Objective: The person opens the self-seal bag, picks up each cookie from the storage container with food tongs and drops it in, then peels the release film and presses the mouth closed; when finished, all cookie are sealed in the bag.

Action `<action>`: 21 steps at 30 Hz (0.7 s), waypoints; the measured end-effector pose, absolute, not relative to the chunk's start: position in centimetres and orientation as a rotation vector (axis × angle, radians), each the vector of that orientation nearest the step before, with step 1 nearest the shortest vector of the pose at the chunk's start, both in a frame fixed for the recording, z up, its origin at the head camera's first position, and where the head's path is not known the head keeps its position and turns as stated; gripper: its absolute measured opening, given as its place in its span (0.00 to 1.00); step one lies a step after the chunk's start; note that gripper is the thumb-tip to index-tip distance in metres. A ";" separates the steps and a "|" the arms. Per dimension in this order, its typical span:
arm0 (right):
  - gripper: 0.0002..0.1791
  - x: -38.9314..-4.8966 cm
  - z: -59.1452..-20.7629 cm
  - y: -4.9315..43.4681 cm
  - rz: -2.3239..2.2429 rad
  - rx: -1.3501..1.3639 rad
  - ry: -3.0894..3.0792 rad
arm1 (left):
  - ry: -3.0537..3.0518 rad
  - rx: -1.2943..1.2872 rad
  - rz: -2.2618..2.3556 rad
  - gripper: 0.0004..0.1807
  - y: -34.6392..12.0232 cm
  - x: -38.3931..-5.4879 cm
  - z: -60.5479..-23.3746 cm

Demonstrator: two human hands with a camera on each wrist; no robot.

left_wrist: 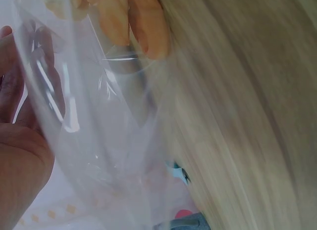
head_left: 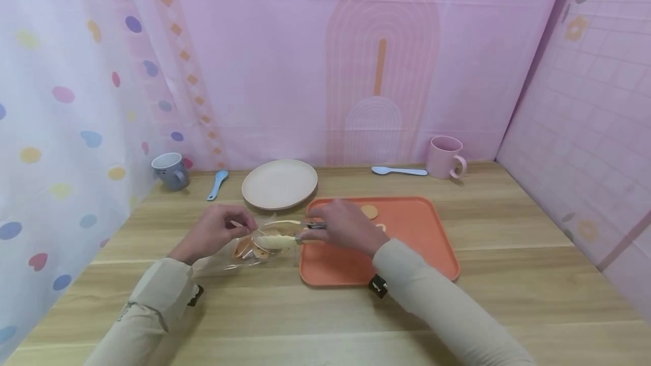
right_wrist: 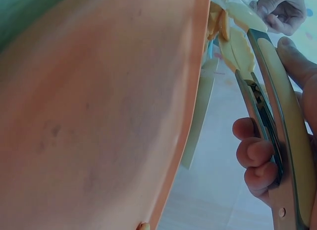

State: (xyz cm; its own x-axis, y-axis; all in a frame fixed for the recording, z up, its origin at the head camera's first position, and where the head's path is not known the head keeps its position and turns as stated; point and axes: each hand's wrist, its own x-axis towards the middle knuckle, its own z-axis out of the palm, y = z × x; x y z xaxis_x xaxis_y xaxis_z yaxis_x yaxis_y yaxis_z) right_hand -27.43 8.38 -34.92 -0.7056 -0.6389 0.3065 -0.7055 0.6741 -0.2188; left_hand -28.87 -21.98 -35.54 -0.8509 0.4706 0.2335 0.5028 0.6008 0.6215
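Observation:
My left hand [head_left: 218, 231] pinches the rim of a clear plastic bag [left_wrist: 99, 126] with thumb and fingertips. Golden-brown cookies [left_wrist: 148, 27] lie inside the bag. My right hand [head_left: 351, 226] grips metal tongs [right_wrist: 283, 106] with cream-coloured tips, its fingers wrapped around one arm and the thumb on the other. The tong tips reach into the bag beside the cookies, slightly parted. Whether they touch a cookie, I cannot tell. Below the right hand lies an orange tray [head_left: 335, 270], holding a round cookie [head_left: 369, 211] and a small ring-shaped cookie [head_left: 381, 227].
Behind the bag sits a cream plate [head_left: 280, 184]. At the back left are a grey-blue mug [head_left: 172, 171] and a blue spoon [head_left: 217, 185]. A light blue spoon [head_left: 399, 171] and a pink mug [head_left: 443, 157] stand at the back right, before a pink curtain.

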 end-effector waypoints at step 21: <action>0.16 -27.3 -34.3 9.3 0.567 1.027 -2.741 | -2.792 -0.815 -1.047 0.05 -22.3 -29.0 -35.8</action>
